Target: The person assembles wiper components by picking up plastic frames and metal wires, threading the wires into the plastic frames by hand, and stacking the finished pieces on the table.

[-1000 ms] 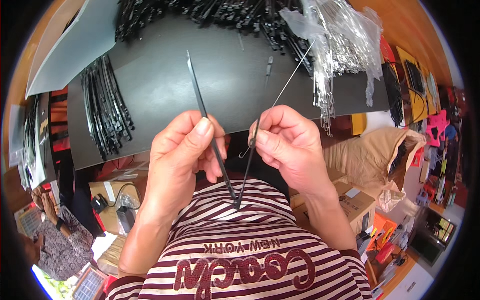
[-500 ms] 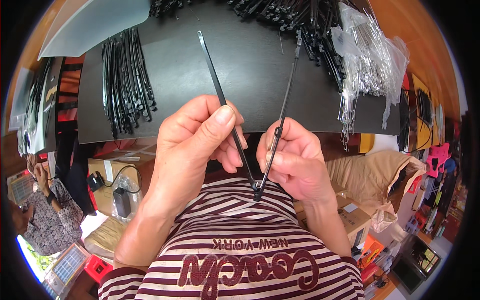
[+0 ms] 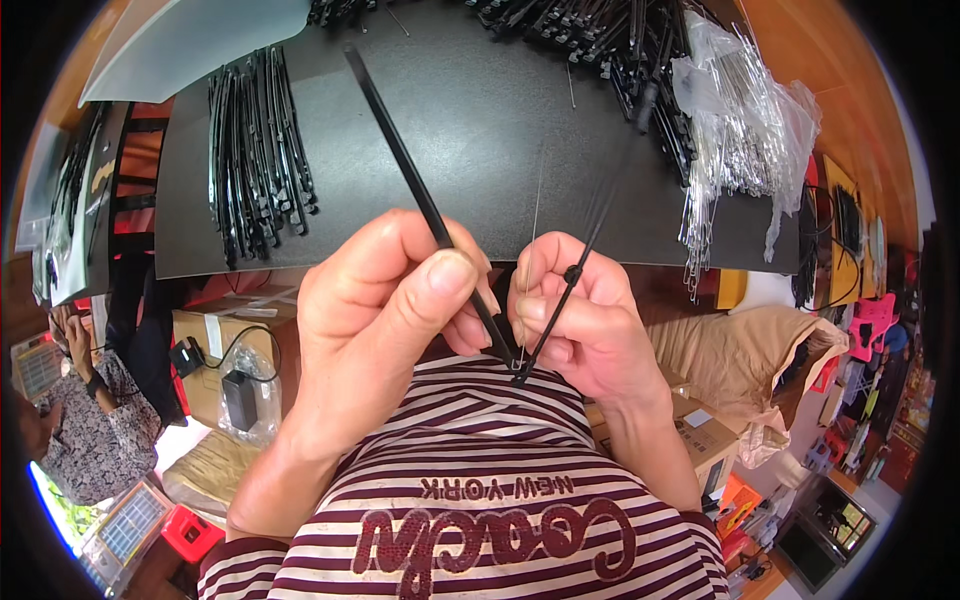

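Note:
A thin black jointed rib, like one from a folding umbrella, is bent into a V in front of my striped shirt. My left hand is closed on its left arm, thumb on top. The right arm of the rib runs across the fingers of my right hand, its upper end blurred. Those fingers are pinched together around a fine silver wire standing upright. The wire's lower end meets the small joint at the bottom of the V.
Bundled black ribs lie on the dark table, with more piled at the far right. Silver wires in clear plastic hang over the right edge. Cardboard boxes stand below; another person sits at left.
The fine wire now shows upright between my right fingers. The rib's right arm has swung outward to the right, and its left arm leans further left. Both hands stay close to where they were.

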`<state>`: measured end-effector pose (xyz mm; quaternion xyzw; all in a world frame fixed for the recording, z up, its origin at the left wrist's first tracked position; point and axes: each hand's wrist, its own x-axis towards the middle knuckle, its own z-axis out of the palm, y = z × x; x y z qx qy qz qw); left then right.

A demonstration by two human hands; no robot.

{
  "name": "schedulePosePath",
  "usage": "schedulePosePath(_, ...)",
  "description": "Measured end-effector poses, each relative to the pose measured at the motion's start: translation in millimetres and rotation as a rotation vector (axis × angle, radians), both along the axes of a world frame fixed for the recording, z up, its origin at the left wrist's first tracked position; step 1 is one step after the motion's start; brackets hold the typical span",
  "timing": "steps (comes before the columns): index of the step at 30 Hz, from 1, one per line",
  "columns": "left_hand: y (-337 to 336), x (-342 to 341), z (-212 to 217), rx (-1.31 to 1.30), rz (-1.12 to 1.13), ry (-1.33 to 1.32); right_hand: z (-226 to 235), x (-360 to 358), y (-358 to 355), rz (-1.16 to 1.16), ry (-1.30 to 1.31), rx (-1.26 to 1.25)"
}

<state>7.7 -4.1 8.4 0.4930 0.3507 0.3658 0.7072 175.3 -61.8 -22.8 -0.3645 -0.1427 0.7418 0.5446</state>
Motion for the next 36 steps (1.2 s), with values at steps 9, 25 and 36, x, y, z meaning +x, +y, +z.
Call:
schedulePosePath(9, -2.9, -2.7, 11.7, 0.497, -0.054, 0.133, -3.3, -2.5, 3.5, -0.029, 0.018, -0.027)
schedulePosePath(25, 2.9, 17.9, 4.1, -0.231, -0.032, 0.066, 15.0, -9.1, 6.6, 0.106, -0.222, -0.038)
schedulePosePath(36, -2.7, 16.1, -13.6, -0.255, -0.109, 0.13, 11.0, -7.2, 8.2, 0.087, -0.334, -0.031)
